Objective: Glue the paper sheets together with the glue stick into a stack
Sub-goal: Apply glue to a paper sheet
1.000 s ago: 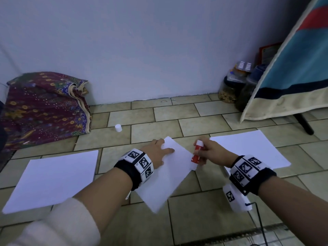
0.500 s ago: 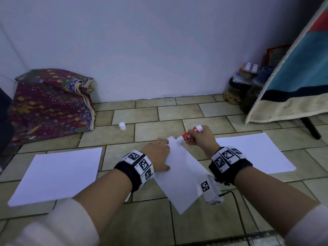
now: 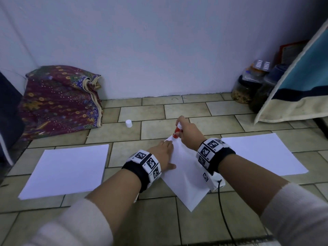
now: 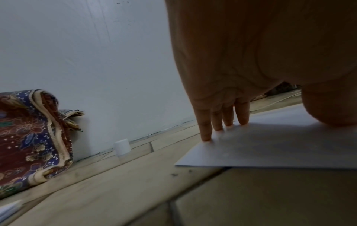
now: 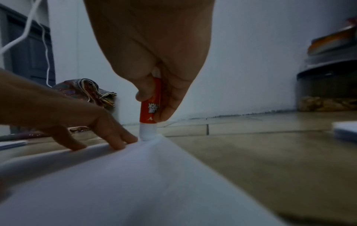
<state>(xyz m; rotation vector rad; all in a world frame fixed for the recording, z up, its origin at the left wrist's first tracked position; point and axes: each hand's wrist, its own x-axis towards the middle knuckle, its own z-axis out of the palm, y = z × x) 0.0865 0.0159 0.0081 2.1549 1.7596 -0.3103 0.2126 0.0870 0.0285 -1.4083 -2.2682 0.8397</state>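
Glue stick point(image 5: 150, 107), red barrel, white tip on flat paper sheet point(image 3: 184, 174), right hand point(image 3: 188, 134) gripping

A bright cloth with flowers point(image 3: 58, 102) lies folded on the tiled floor point(image 3: 152, 128), against the pale wall point(image 3: 142, 41). In the far right corner stand some jars point(image 3: 243, 91) with food inside. A blue and cream blanket point(image 3: 298, 86) hangs down just in front of them.

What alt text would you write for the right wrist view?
The right hand grips an orange glue stick upright, its white tip on the far corner of a paper sheet. The left hand presses straight fingers on the sheet beside it.
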